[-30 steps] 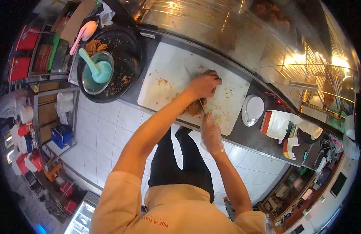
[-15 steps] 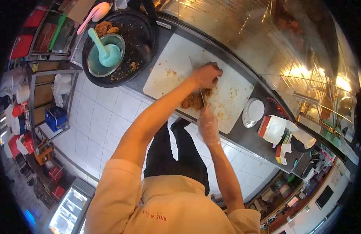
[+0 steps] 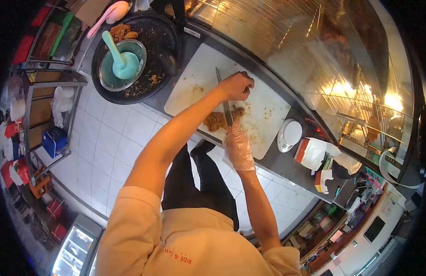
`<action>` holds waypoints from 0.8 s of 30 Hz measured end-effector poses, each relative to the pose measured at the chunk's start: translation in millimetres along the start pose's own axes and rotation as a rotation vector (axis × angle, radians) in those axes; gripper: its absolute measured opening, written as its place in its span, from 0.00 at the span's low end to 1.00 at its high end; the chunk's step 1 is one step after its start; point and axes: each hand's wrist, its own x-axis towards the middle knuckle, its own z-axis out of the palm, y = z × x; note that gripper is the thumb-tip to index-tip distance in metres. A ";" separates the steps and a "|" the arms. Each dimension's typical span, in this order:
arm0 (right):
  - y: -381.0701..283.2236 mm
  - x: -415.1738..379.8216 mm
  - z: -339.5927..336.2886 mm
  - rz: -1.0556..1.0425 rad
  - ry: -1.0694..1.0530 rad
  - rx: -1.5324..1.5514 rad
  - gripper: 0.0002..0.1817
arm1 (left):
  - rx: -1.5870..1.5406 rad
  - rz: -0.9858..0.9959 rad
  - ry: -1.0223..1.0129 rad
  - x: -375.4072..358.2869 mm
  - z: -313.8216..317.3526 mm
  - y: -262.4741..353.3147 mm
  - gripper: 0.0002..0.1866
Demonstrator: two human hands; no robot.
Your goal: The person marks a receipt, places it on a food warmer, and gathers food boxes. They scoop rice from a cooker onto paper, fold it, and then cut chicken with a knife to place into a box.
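Note:
A white cutting board [image 3: 201, 64] carries browned, chopped food [image 3: 216, 120] and scattered crumbs. My right hand [image 3: 239, 149], in a clear plastic glove, is closed round the handle of a knife [image 3: 227, 112]. The blade points up and left, its middle passing beneath my left hand and wrist, with the lower part beside the food. My left hand [image 3: 238, 86] is over the board with curled fingers; what they hold, if anything, is hidden.
Left of the board, a black round tray [image 3: 164, 69] holds a metal bowl [image 3: 141, 53] with a turquoise scoop [image 3: 125, 66] and brown pieces. A white scale [image 3: 291, 133] and opened cartons [image 3: 310, 154] stand at right. Behind the board is a lit glass cabinet [image 3: 286, 50].
My right hand and the knife have shifted left, and more of the blade shows. My left hand has moved slightly left and its fingers look more curled. The whole view has shifted a little.

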 end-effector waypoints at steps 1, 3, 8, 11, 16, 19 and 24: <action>-9.5 -9.9 -10.4 -0.037 -0.025 -0.145 0.23 | -0.082 -0.049 -0.002 -5.0 1.3 6.8 0.11; -45.7 -17.4 -34.8 -0.111 -0.083 -0.425 0.24 | -0.094 -0.001 -0.012 -17.9 3.3 16.6 0.12; -27.8 -15.4 32.6 0.154 -0.057 -0.066 0.28 | 0.130 0.067 -0.048 -27.0 -1.4 1.8 0.12; -18.7 4.3 17.6 -0.032 0.171 0.278 0.12 | 0.064 0.084 0.015 -17.2 -5.9 -9.8 0.13; -66.1 -4.5 -21.4 -0.032 0.038 -0.125 0.35 | -0.148 0.035 0.023 -31.3 -8.1 7.7 0.12; -60.9 -18.8 22.6 0.141 -0.242 -0.083 0.39 | -0.007 0.131 0.002 -42.6 -7.7 9.1 0.12; -43.4 9.7 22.1 0.157 -0.074 0.085 0.27 | 0.088 0.084 0.090 -39.5 -27.1 -9.6 0.12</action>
